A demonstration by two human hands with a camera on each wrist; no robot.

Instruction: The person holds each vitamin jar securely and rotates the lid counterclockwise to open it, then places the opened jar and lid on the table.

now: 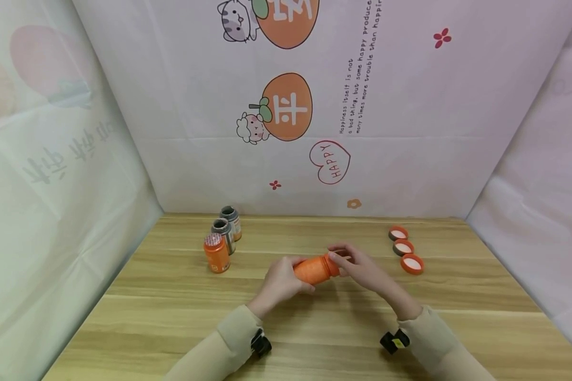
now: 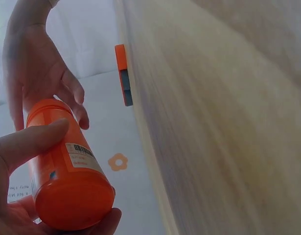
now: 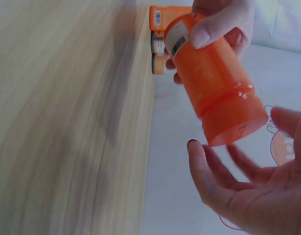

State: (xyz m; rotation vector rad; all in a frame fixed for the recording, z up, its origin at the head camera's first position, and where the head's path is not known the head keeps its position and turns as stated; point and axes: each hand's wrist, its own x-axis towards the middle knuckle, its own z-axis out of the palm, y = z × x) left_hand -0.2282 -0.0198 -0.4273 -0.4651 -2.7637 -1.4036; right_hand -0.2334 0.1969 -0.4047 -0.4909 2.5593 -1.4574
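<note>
My left hand [image 1: 282, 280] grips an orange bottle [image 1: 312, 271] by its body, holding it tilted above the table. A label with a barcode [image 2: 81, 149] shows on its side in the left wrist view. The bottle's orange cap [image 3: 233, 120] points toward my right hand [image 1: 362, 269]. In the right wrist view, the fingers of that hand are spread around the cap, with a gap between thumb and cap. Whether any fingertip touches the cap is hard to tell.
At the left back stand an orange bottle [image 1: 217, 255] with a patterned top and two grey open-mouthed bottles, the nearer grey bottle [image 1: 230, 239] beside it. Three lids, including an orange lid [image 1: 412, 264], lie insides up on the right of the wooden table [image 1: 324, 338]. Printed cloth walls surround it.
</note>
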